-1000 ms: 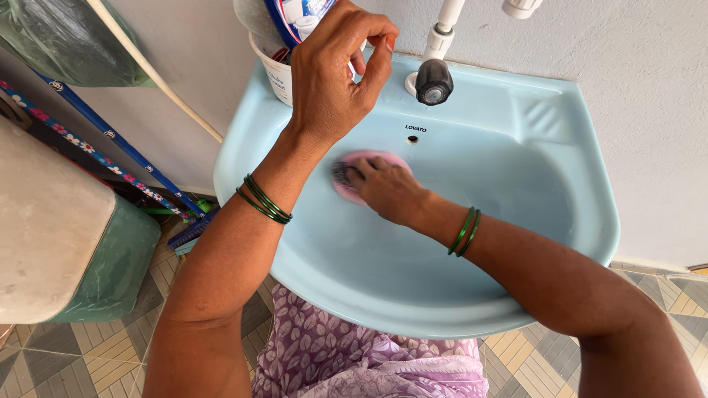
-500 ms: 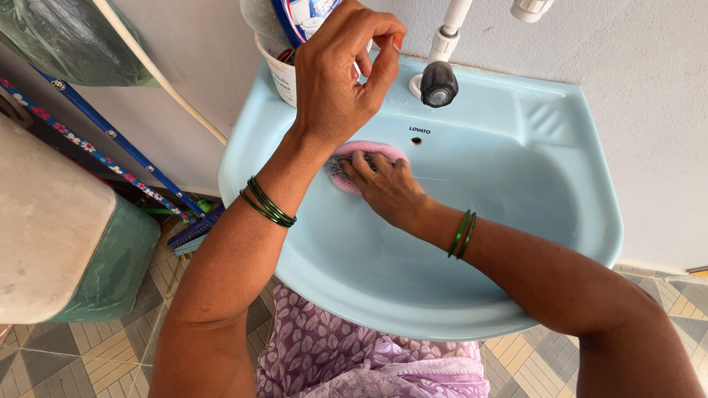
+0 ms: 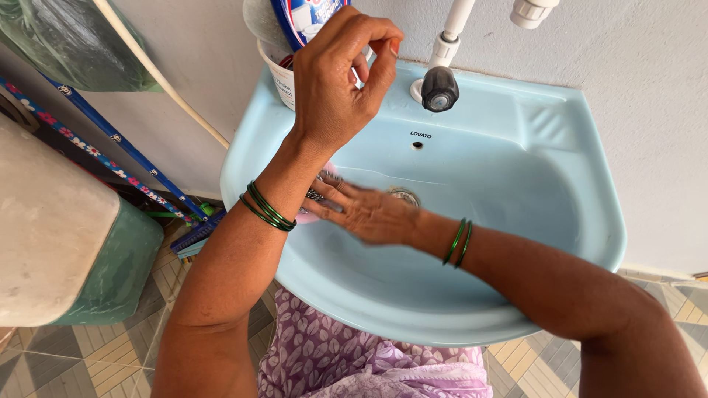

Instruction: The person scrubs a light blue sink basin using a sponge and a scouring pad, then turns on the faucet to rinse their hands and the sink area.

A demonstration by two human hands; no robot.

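At the left side of the light blue sink (image 3: 516, 243), the pink scrubber (image 3: 316, 197) lies flat against the sloping inner wall, mostly hidden by the forearm in front of it; it looks roundish, so no long axis or pointing direction can be told. The right hand (image 3: 369, 212) presses on it, fingers stretched out close together and pointing left. Above, the left hand (image 3: 339, 74) hovers near a white cup (image 3: 279, 70) by the black tap (image 3: 439, 88), thumb and forefinger pinched together; whether they grip anything cannot be told.
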